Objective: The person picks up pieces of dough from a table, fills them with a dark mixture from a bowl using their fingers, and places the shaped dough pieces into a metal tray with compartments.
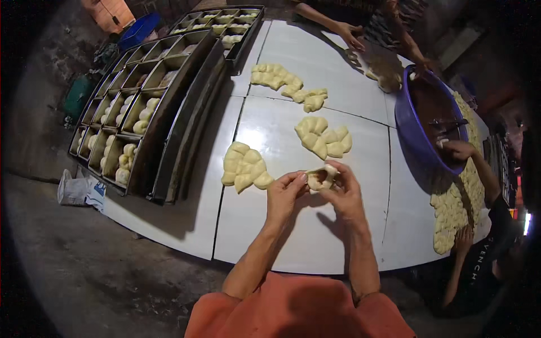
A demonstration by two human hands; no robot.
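White table [315, 236]: left hand [283, 194] and right hand [344, 194] together pinch a dough piece [321, 178], its long side running left to right.

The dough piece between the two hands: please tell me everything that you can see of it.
The dough piece is small, pale yellow and soft-looking, with a darker filling showing in its folded middle. The left hand and the right hand pinch it from both sides with their fingertips, holding it just above the white table, right of a cluster of shaped dough pieces.

Dough piece [320, 179] half hidden by fingers [293, 181].
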